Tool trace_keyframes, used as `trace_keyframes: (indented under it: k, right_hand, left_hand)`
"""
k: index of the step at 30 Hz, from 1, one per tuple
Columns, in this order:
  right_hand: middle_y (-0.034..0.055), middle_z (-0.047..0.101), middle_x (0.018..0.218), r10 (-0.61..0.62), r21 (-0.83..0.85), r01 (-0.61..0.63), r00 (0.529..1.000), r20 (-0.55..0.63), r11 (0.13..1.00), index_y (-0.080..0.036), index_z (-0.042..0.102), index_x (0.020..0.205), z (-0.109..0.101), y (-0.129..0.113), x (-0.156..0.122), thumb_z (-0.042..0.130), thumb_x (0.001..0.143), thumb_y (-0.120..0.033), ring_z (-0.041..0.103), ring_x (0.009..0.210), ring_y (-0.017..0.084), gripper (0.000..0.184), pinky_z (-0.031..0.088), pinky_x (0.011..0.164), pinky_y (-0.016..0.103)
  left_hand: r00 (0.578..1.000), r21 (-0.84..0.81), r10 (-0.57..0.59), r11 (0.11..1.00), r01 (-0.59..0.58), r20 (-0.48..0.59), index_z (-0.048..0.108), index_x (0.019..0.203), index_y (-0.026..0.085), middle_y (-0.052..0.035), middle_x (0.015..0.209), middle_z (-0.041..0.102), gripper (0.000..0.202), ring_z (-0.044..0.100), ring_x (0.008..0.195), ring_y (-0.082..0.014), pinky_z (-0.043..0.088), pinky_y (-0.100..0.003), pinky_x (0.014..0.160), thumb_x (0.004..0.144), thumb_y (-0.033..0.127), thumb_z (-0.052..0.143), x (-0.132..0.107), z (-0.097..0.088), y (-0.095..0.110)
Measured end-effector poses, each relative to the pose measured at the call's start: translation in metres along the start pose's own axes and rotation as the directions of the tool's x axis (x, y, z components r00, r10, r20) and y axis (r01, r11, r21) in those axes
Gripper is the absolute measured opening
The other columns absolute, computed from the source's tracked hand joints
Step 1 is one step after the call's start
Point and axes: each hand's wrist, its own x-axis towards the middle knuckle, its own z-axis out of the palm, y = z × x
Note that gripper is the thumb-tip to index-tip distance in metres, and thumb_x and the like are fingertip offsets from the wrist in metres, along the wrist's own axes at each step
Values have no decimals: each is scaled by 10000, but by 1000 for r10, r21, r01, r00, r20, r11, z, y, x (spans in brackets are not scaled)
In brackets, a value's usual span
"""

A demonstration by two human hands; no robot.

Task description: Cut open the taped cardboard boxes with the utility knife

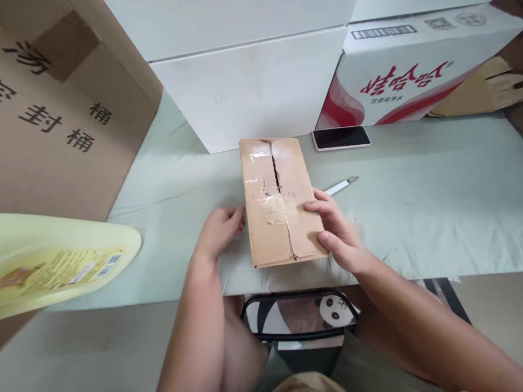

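A small brown cardboard box (278, 198) lies flat on the pale green cloth-covered table (429, 207), its top flaps closed with torn clear tape along the seam. My left hand (218, 231) rests against the box's left side, fingers curled toward its edge. On the right, my right hand (337, 231) grips the near corner, with the thumb on the front and the fingers laid on the top flap. A white-handled utility knife (341, 186) lies on the cloth just behind my right hand.
A phone (341, 138) lies face up behind the box. Large white boxes (253, 92) stand at the back, a red-and-white carton (408, 71) at right, a big brown carton (61, 114) at left. A yellow plastic jug (61, 261) lies at left. A panda-print stool (302, 316) shows below.
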Motion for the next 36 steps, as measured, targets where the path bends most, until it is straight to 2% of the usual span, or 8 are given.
trace_keyframes:
  k: [2,4,7,10,24,30,33,36]
  right_hand:
    - [54,405,1658,9,28,-10,998,55,1000,-422,573,1410,1,-4,1,550,1057,-490,368,1597,325,361,455,1226,586]
    - [68,422,1646,4,32,-8,992,123,999,-404,572,1387,3,-9,3,534,1063,-495,392,1588,327,339,468,1215,590]
    - [91,458,1611,-17,-13,21,977,214,1000,-385,567,1382,7,-16,5,605,1019,-554,398,1586,341,402,415,1258,609]
    - [106,446,1598,-36,-45,49,966,256,998,-380,539,1402,10,-19,6,649,985,-584,404,1579,344,478,421,1256,599]
    - [96,397,1647,37,-13,-35,954,297,999,-398,485,1442,9,-24,5,564,1045,-521,301,1642,316,423,491,1207,547]
    - [94,398,1678,62,-53,-49,958,281,997,-396,464,1483,12,-21,-1,517,1040,-597,368,1610,325,489,491,1197,541]
    - [121,524,1590,68,-100,-51,983,171,994,-376,387,1563,9,-9,-2,365,1056,-660,555,1460,326,582,555,1104,536]
    - [138,660,1393,137,-395,-145,989,-48,907,-309,517,1477,-5,8,8,413,1055,-514,695,1200,309,481,594,1005,522]
  left_hand:
    - [983,-94,84,991,-100,-166,768,982,214,-89,1039,803,461,728,1101,-339,578,-440,902,900,651,643,4,-2,-1]
    - [925,-307,232,895,-324,-302,704,1228,278,-90,1281,751,590,677,1258,-335,572,-450,965,904,758,592,10,-3,-6]
    - [820,-465,472,675,-572,-324,552,1450,416,-56,1509,610,688,618,1363,-323,559,-480,1046,884,801,622,17,-1,-15]
    - [773,-428,572,648,-630,-273,496,1495,471,-34,1553,546,702,595,1380,-318,534,-501,1111,872,635,775,20,-1,-21]
    - [797,-553,557,598,-580,-233,632,1367,426,-17,1283,671,557,678,989,-203,618,-363,848,835,301,737,15,0,-7]
    - [848,-571,477,639,-515,-231,671,1292,377,-22,1142,701,496,657,855,-176,589,-301,710,812,256,703,8,3,0]
    - [870,-586,406,647,-489,-278,692,1228,349,-26,1119,704,453,632,793,-167,556,-279,641,791,234,684,3,8,5]
    - [884,-603,376,648,-464,-277,693,1202,340,-24,1085,698,442,610,760,-162,532,-271,615,776,225,669,2,11,9]
